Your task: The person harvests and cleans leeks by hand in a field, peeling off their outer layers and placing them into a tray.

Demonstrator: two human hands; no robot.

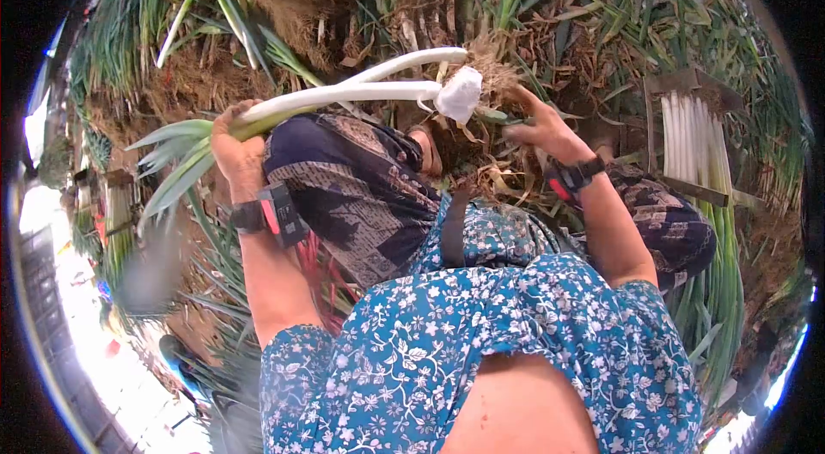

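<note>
My left hand [236, 145] is closed around two leeks [344, 94] where their white stems turn green, above my left knee. Their stems run to the right, the upper one curved, towards a tangle of pale roots [497, 72]. A bright white lump [460, 95] sits at the root end of the lower stem; I cannot make out what it is. My right hand [546, 129] is just right of the roots, thumb and fingers apart, with a bit of green leaf near the fingertips. No hold on anything is visible there.
At the right, a wooden frame [698, 188] holds a bundle of trimmed leeks [687, 140]. Piled leeks with soily roots [301, 12] lie ahead and to the left. Dry leaves [576, 46] litter the ground between my feet and beyond.
</note>
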